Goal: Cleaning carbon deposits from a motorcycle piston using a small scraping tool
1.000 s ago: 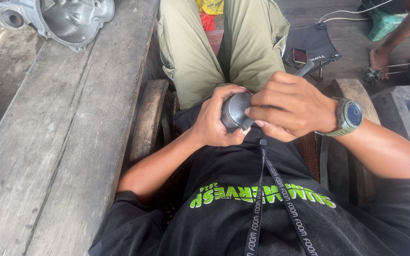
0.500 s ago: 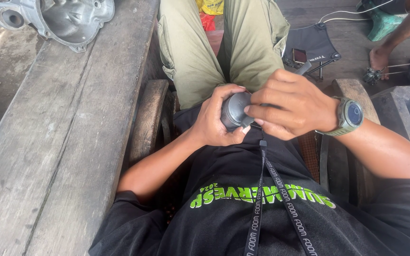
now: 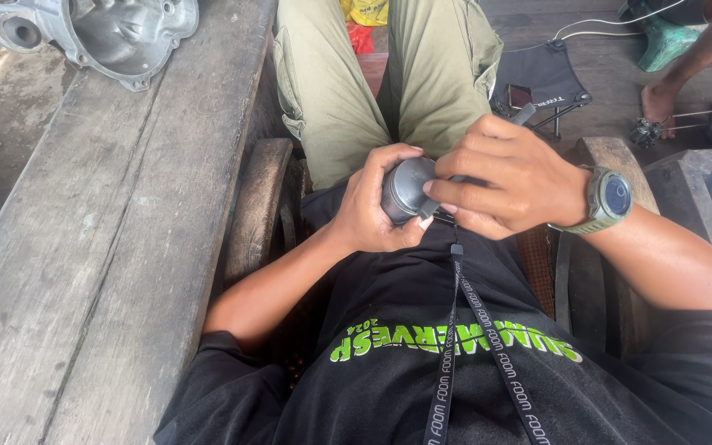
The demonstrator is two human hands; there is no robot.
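Both hands meet over the person's lap, closed on one small grey metal cylinder (image 3: pixel 405 189). The left hand (image 3: pixel 372 206) cups it from below and behind, fingers curled round its body, so that grip is clamped on the part. The right hand (image 3: pixel 504 177) comes in from the other side, its fingertips (image 3: pixel 434 188) pressed on the near rim and end face; that grip too is shut on the cylinder. A green wristwatch (image 3: pixel 607 198) sits on the right wrist. The cylinder is held in the air just above the black shirt (image 3: pixel 422 363), in front of the olive trousers (image 3: pixel 372 82), touching nothing but the hands.

A black lanyard (image 3: pixel 455 330) hangs down the shirt below the hands. To the left runs a weathered wooden tabletop (image 3: pixel 109 247); at its far left corner lies a cast aluminium housing (image 3: pixel 100 33), well apart from the hands. At the far right another person's foot (image 3: pixel 661 99) rests on the wooden floor.
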